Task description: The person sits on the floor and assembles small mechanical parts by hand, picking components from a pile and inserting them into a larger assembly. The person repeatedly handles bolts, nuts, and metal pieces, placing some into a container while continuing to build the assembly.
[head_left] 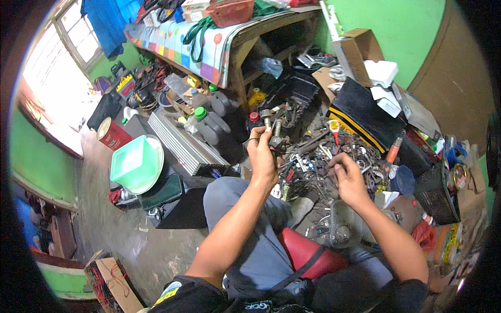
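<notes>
My left hand (262, 156) is raised over the pile, its fingers closed on metal bolts (267, 119) whose thick heads point up. At least two bolts show; the rest of what it grips is hidden behind the fingers. My right hand (348, 181) hovers to the right with its fingers curled together, and whatever may be between them cannot be made out. Beneath both hands spreads a heap of loose metal parts and tools (313, 161). A screwdriver with a red shaft and pale handle (334, 130) stands up out of the heap's far side.
A clear plastic tub (344, 224) sits near my right knee. Grey jerrycans (211, 128) and a ribbed metal panel (180, 143) stand left of the pile. Beyond are a black crate (300, 88) and a covered table (209, 47). A black basket (436, 193) is at right.
</notes>
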The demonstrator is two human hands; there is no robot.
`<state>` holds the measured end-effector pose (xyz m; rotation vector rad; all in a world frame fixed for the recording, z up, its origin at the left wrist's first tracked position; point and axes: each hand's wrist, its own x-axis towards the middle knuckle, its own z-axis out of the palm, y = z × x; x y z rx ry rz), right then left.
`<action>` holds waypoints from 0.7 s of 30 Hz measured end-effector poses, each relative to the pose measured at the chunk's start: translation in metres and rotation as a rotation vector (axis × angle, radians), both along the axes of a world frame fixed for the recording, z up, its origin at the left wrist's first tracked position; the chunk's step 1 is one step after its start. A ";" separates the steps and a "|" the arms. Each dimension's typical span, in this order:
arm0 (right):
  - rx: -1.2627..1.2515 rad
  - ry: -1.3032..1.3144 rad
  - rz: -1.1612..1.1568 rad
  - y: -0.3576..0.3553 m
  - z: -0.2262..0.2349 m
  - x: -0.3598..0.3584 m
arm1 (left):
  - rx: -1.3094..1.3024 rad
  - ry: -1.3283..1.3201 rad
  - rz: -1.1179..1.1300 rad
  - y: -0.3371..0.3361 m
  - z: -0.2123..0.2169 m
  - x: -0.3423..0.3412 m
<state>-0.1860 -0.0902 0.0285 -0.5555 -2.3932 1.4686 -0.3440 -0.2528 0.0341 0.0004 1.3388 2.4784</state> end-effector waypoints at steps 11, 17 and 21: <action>-0.161 0.065 -0.060 0.017 -0.161 -0.146 | -0.167 -0.170 0.191 0.032 -0.082 -0.053; -0.033 0.086 -0.081 0.040 -0.199 -0.207 | -0.340 -0.074 0.296 0.033 -0.122 -0.068; 0.017 0.037 -0.122 0.045 -0.204 -0.248 | -0.320 -0.147 0.354 0.025 -0.128 -0.080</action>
